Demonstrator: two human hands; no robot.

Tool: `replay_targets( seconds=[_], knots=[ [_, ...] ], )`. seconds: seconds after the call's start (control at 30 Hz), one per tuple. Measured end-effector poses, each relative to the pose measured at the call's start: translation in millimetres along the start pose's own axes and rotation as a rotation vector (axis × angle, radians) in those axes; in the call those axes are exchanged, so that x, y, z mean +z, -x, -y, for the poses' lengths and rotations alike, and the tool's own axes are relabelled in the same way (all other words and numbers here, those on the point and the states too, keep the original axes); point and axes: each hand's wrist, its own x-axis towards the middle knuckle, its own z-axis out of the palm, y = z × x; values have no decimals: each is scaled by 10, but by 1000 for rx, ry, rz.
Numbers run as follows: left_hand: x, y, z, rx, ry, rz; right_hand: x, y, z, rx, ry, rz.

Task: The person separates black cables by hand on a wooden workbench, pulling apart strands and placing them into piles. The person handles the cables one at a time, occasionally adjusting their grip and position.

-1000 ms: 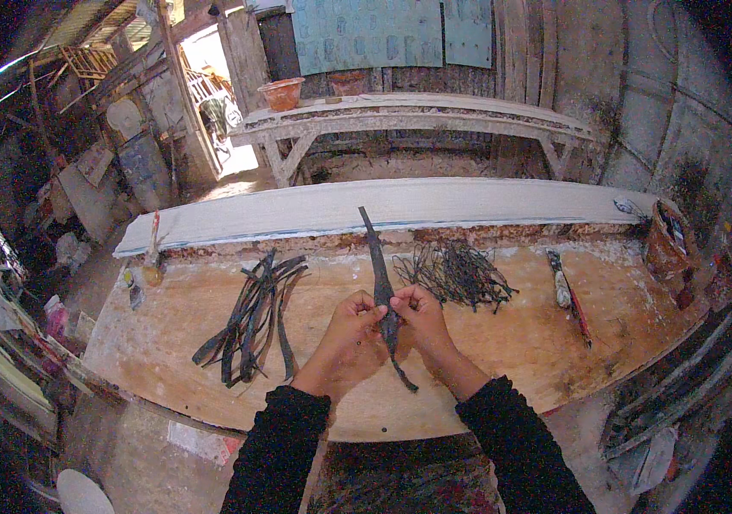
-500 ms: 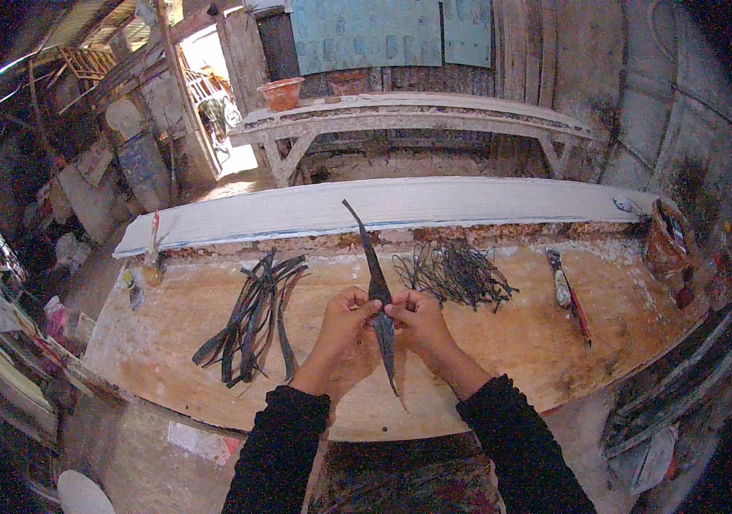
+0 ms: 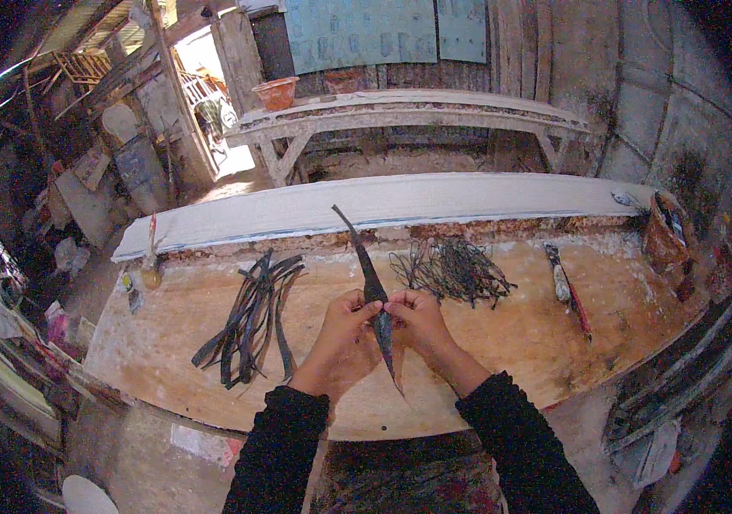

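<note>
Between my two hands, above the front middle of the wooden table, is a dark, long strip (image 3: 371, 276) with tapering ends, wider where I grip it. My left hand (image 3: 345, 328) pinches its middle from the left side, thumb on top. On the opposite side my right hand (image 3: 421, 323) pinches it too, the two thumbs almost touching. The strip's thin upper end points away and a little left; its lower tip hangs toward me. Left of my hands lies a bunch of flat dark strips (image 3: 250, 317). Beyond my right hand rests a tangled heap of thin dark cords (image 3: 454, 272).
A knife-like tool with a wrapped handle (image 3: 560, 278) and a red pen-like stick (image 3: 579, 314) lie at the right. A brown container (image 3: 668, 230) stands at the right end. Along the table's back runs a long white board (image 3: 400, 202). Behind is a bench (image 3: 417, 117) with an orange basin (image 3: 276, 92).
The dark strip has turned slightly, its upper end shifting left and its lower tip right. Both hands keep their pinch in nearly the same place.
</note>
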Motion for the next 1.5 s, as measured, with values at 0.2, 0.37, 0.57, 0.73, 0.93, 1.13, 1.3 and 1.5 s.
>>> replay_targets(
  seconds=[0.2, 0.37, 0.57, 0.73, 0.93, 1.13, 1.3, 1.5],
  knots=[
    [-12, 39, -86, 70, -253, -5, 72, 89, 73, -187, 203, -74],
    [8, 34, -153, 30, -567, -28, 39, 100, 111, -178, 291, -79],
    [-79, -48, 118, 103, -280, 74, 24, 133, 180, -223, 465, -51],
    [-65, -69, 218, 55, -132, 101, 50, 180, 280, -236, 589, -70],
    [-98, -67, 270, 41, -13, 138, 11, 109, 171, -236, 547, -78],
    [-124, -27, 26, -109, -57, 146, -62, 31, 103, -220, 547, -101],
    [-208, -42, -71, 101, 135, -56, -90, 30, 151, -18, 651, -73],
    [-970, -188, -153, 423, 565, -295, -103, -10, 48, -302, 907, -142]
  ],
)
